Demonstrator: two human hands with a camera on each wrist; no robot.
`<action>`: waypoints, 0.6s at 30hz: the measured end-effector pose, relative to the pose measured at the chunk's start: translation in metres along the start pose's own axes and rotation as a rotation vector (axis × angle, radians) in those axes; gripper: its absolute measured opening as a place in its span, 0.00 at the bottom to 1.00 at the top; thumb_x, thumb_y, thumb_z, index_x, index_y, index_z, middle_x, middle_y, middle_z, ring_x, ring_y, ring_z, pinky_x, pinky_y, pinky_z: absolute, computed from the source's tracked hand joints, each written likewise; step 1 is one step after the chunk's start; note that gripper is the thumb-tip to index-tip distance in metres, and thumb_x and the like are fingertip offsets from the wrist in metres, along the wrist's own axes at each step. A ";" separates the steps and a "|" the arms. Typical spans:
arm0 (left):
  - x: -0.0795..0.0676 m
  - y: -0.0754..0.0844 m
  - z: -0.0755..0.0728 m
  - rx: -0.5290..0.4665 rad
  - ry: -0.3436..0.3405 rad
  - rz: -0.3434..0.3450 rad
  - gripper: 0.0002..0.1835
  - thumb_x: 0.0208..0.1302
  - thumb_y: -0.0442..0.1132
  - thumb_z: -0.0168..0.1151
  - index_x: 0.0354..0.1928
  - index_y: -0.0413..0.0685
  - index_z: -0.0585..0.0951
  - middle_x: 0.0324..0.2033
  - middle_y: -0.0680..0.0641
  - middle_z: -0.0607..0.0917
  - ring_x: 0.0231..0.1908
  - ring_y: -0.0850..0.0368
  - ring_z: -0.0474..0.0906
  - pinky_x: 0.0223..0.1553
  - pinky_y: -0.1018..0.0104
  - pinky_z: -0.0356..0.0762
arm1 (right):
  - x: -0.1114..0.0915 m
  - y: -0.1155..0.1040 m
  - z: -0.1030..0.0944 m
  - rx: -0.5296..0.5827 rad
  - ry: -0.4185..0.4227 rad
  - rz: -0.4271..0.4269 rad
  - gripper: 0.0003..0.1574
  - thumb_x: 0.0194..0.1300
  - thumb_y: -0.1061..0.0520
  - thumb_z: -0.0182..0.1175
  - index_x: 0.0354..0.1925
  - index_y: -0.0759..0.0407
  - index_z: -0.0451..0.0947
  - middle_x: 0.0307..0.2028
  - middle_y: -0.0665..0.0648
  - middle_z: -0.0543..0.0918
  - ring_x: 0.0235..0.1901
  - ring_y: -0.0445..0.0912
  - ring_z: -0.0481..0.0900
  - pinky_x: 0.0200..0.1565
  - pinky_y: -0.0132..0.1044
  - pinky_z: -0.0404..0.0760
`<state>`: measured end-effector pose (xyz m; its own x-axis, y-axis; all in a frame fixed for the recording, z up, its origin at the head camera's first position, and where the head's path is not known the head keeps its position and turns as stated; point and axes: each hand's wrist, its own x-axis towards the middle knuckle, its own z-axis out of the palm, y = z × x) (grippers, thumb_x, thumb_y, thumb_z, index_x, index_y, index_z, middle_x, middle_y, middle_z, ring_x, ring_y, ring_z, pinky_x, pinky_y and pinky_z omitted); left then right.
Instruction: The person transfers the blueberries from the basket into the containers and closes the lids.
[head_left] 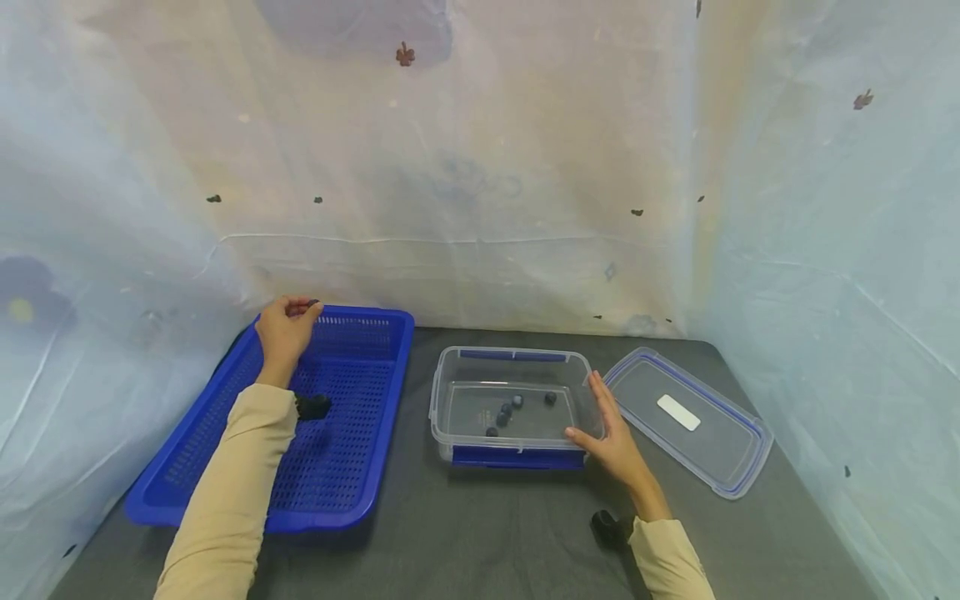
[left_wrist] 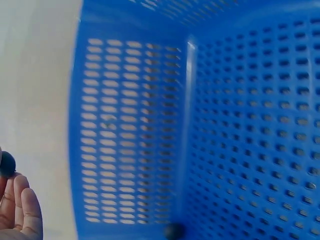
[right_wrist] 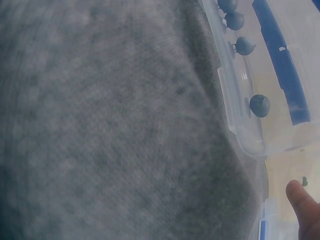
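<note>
Between thumb and fingertips, my left hand (head_left: 287,335) pinches a blueberry (left_wrist: 7,164), raised over the far left of the blue plastic basket (head_left: 405,367). Another dark round berry (left_wrist: 174,231) shows at the bottom of the left wrist view, inside the basket. My right hand (head_left: 618,446) rests against the right end of a clear container (head_left: 442,392), its fingers extended along the side and the thumb at the near rim. Several blueberries (head_left: 517,402) lie on the container's floor. The right wrist view shows some of them through the clear wall, one blueberry (right_wrist: 259,106) apart from the others.
A clear lid (head_left: 645,400) with a blue-tinted edge and a white label (head_left: 678,412) lies right of the container. Grey cloth (head_left: 465,533) covers the table. Pale patterned sheeting (head_left: 480,167) hangs behind and on both sides.
</note>
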<state>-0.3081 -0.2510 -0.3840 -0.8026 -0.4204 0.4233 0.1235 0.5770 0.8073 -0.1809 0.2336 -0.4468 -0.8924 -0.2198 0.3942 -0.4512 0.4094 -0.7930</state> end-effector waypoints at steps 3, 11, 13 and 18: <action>-0.003 0.012 -0.003 -0.012 -0.030 -0.001 0.16 0.64 0.39 0.66 0.46 0.32 0.81 0.42 0.34 0.84 0.43 0.40 0.81 0.60 0.52 0.60 | 0.000 -0.002 0.000 -0.001 0.002 0.005 0.55 0.54 0.69 0.66 0.72 0.75 0.46 0.72 0.73 0.44 0.70 0.68 0.43 0.62 0.68 0.49; -0.014 0.042 -0.007 -0.083 -0.146 0.009 0.19 0.67 0.45 0.62 0.51 0.36 0.80 0.47 0.37 0.82 0.49 0.43 0.79 0.50 0.51 0.75 | 0.000 -0.003 0.001 0.004 0.011 -0.004 0.55 0.54 0.69 0.67 0.72 0.74 0.46 0.73 0.72 0.44 0.70 0.69 0.42 0.62 0.69 0.48; -0.017 0.050 -0.008 -0.115 -0.173 0.026 0.20 0.68 0.46 0.61 0.52 0.36 0.79 0.48 0.38 0.82 0.50 0.44 0.78 0.50 0.52 0.75 | -0.001 -0.002 0.001 0.002 0.010 0.001 0.55 0.54 0.69 0.67 0.72 0.74 0.46 0.73 0.72 0.44 0.70 0.69 0.42 0.62 0.69 0.48; -0.026 0.072 -0.007 -0.160 -0.214 0.097 0.19 0.68 0.43 0.61 0.52 0.35 0.79 0.47 0.37 0.82 0.49 0.44 0.78 0.49 0.53 0.75 | -0.001 0.005 0.002 0.006 0.009 0.009 0.56 0.55 0.67 0.67 0.73 0.71 0.46 0.73 0.70 0.43 0.71 0.66 0.41 0.62 0.69 0.48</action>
<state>-0.2743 -0.2034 -0.3346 -0.8853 -0.2018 0.4190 0.2825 0.4823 0.8292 -0.1820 0.2342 -0.4516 -0.8963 -0.2084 0.3914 -0.4434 0.4058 -0.7992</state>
